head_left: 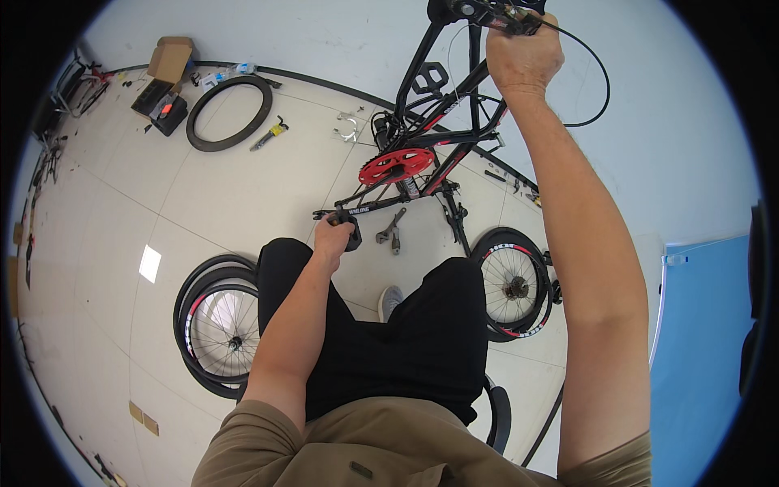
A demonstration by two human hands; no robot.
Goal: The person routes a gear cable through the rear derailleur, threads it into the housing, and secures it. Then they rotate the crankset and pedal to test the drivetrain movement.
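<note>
A black and red bicycle frame [462, 146] without wheels stands in front of me, a red chainring [396, 166] on its near side. My left hand [329, 242] is closed around a black pedal [353, 231] beside the frame's near lower end. The other black pedal [430, 79] shows on the far side. Raised at the upper right, my right hand [526, 63] grips a black part at the frame's top end, where a black cable [604, 73] loops out. My fingers hide exactly what that part is. An adjustable wrench [391, 226] lies on the floor beneath the frame.
Spoked wheels and tires lie to my left [217, 325] and right [515, 280]. Farther left are a loose tire [230, 114], a yellow-and-black tool [270, 134] and an open cardboard box [169, 63]. A white wall [324, 32] rises behind the frame.
</note>
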